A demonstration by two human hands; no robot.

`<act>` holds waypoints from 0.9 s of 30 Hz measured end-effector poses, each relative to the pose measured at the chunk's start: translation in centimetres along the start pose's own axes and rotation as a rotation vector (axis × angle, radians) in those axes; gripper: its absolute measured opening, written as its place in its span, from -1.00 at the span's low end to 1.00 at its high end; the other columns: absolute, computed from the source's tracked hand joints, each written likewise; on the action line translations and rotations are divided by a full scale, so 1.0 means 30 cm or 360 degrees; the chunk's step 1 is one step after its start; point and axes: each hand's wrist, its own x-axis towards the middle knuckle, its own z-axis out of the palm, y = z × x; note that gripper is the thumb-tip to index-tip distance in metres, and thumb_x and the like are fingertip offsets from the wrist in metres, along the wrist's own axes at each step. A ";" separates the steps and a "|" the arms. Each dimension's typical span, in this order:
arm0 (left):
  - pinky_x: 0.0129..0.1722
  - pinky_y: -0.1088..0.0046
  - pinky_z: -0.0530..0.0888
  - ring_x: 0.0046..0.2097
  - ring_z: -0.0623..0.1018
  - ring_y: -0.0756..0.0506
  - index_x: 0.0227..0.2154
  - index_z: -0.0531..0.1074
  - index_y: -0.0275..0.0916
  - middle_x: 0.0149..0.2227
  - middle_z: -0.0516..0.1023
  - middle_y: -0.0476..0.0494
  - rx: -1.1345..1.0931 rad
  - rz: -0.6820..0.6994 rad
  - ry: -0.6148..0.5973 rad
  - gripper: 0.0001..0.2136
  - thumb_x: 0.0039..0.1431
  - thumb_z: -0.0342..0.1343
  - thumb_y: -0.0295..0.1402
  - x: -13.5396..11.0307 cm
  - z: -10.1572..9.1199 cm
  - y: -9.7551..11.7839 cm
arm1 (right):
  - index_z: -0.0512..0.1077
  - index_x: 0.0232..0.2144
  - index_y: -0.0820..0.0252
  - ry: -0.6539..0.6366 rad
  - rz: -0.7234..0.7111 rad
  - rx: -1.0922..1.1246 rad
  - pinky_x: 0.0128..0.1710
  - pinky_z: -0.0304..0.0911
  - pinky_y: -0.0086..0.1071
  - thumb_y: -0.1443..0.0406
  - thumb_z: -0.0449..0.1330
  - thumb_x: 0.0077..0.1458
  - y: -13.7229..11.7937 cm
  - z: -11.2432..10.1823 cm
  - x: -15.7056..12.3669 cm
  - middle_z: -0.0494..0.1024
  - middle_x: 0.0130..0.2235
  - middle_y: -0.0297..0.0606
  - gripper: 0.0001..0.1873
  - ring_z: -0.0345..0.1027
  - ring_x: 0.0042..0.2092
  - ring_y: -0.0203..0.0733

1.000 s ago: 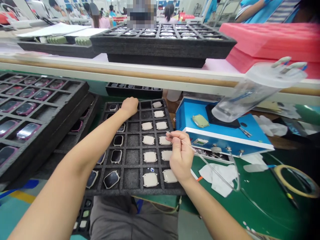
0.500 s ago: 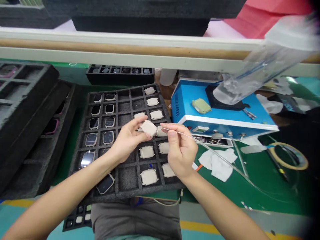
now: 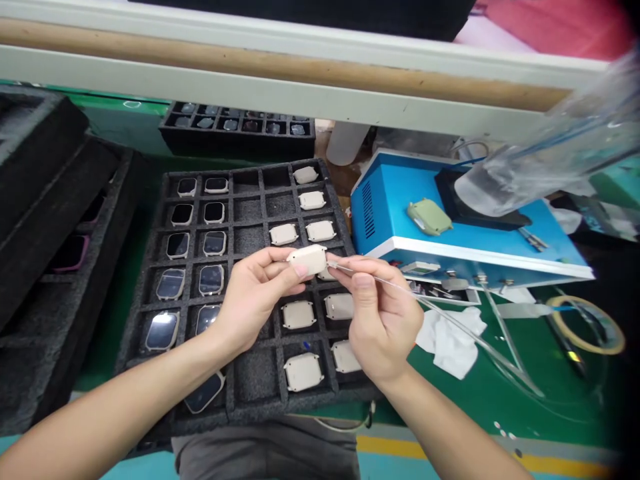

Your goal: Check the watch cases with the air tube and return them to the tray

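My left hand (image 3: 253,293) grips a cream watch case (image 3: 309,258) by its edges, thumb in front, above the foam tray (image 3: 256,363). Pinched in my right hand (image 3: 384,317) is a thin tube (image 3: 373,276), whose tip lies close against the right side of the case; whether it touches, I cannot tell. Clear tubing (image 3: 467,331) trails from that hand to the right. Below, cream watch cases (image 3: 304,371) fill several compartments on the right of the tray. Watches with dark screens (image 3: 171,283) lie in its left columns.
A blue machine (image 3: 390,200) stands at the right, bearing a green watch case (image 3: 429,217) and a clear cylinder (image 3: 495,180). White wipes (image 3: 457,340) and a tape roll (image 3: 613,333) lie nearby. Stacked foam trays (image 3: 40,200) rise at the left; a shelf edge (image 3: 280,87) crosses above.
The held watch case has turned to lie more level, showing its side edge. Both hands now appear slightly further right as the view shifted. The thin tube stays at the case's right side.
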 end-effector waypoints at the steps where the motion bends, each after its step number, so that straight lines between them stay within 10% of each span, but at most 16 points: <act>1: -0.21 0.46 0.61 -0.22 0.71 -0.10 -0.22 0.62 -0.28 -0.23 0.76 -0.16 -0.0002 0.0008 -0.0005 -0.68 0.01 0.51 -0.26 -0.001 0.000 0.000 | 0.53 -0.12 0.10 0.0005 -0.0004 -0.0003 -0.02 0.64 -0.12 0.30 0.13 0.41 -0.001 0.001 0.001 0.63 -0.09 -0.18 -0.84 0.61 0.01 -0.08; 27: -0.23 0.54 0.62 -0.21 0.71 -0.04 -0.22 0.62 -0.25 -0.23 0.77 -0.10 0.0016 0.0047 -0.0028 -0.74 0.06 0.49 -0.30 -0.014 0.004 0.005 | 0.57 -0.13 0.08 0.0004 -0.0030 0.0015 -0.05 0.65 -0.19 0.32 0.16 0.39 0.003 0.001 0.007 0.65 -0.11 -0.22 -0.84 0.62 -0.01 -0.11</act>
